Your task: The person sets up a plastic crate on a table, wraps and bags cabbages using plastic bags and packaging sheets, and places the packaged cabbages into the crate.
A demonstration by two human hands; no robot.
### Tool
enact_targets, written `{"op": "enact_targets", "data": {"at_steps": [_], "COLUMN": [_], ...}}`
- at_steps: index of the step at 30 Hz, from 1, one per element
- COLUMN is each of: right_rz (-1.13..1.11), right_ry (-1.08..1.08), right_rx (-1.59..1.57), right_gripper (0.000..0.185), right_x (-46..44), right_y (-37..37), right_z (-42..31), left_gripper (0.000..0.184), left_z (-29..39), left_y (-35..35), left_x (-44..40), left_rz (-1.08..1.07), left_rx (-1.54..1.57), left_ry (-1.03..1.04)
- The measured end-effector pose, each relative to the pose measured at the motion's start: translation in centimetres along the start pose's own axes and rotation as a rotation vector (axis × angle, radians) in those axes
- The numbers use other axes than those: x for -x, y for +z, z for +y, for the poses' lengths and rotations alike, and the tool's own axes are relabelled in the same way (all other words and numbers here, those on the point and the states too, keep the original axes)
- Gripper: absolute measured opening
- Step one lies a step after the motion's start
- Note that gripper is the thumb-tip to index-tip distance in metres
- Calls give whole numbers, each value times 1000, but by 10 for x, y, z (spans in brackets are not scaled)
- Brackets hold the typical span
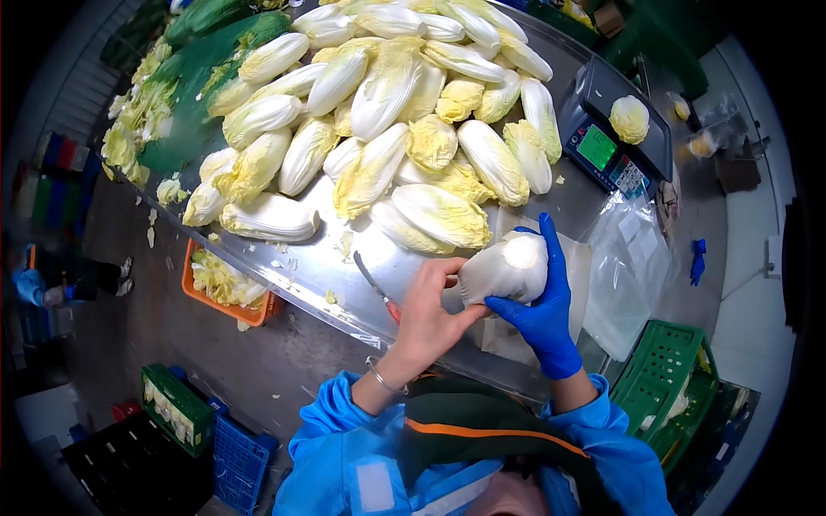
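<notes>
Directions are taken from the pale, rounded Chinese cabbage head (499, 273) held between both hands, with twelve at the top of the view. It is raised above the near edge of the brushed-metal table (318, 279), white cut base facing up, and seems covered in thin clear film.

The bare left hand (433, 311), a silvery bangle at its wrist, lies at about eight o'clock, thumb and fingers pinching the head's side. The blue-gloved right hand (544, 301) grips from three to five o'clock, thumb across the lower side and fingers spread up the far side.

At nine o'clock, a curved knife with a red handle (368, 276) rests on the table, handle just beside the left hand. A heap of white-and-yellow cabbages (379, 90) spreads at eleven o'clock. Between one and two, a dark digital scale (602, 88) with a lit green display bears one small yellowish head (630, 120). Clear plastic bags (621, 284) lie at three o'clock; a green perforated plastic crate (651, 365) stands at four.
</notes>
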State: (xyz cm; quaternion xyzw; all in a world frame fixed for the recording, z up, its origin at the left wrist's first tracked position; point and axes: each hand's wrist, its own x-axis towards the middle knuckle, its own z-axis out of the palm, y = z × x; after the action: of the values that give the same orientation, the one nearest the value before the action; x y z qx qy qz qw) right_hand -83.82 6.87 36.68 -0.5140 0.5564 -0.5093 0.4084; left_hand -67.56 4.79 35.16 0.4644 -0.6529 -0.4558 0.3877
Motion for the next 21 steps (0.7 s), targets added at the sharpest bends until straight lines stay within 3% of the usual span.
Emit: {"op": "enact_targets", "data": {"at_steps": [3,6,7,11,14,21], "right_rz": [52,210,197,141,124,104], "right_ry": [21,50,53,119,142,89], "right_rx": [2,-14,21,-131,-269,-185], "right_gripper": [101,96,94,92,92,91], "right_x": [3,-2,-4,-5,1,5], "right_y": [6,9,3,-3,-9,-6], "right_z": [0,10,12,8,19,-2], "left_gripper": [50,48,53,69,68,60], "left_z": [-6,-20,-18,-8,-8,3], "left_y": [2,-4,-5,-9,-8,0], "left_x": [3,15,16,-2,-5,-2], "left_rz": [57,-41,-125,61,-142,-47], "left_rx": [44,7,165,8,-4,-21], "left_ry": [41,163,64,249,149,100]}}
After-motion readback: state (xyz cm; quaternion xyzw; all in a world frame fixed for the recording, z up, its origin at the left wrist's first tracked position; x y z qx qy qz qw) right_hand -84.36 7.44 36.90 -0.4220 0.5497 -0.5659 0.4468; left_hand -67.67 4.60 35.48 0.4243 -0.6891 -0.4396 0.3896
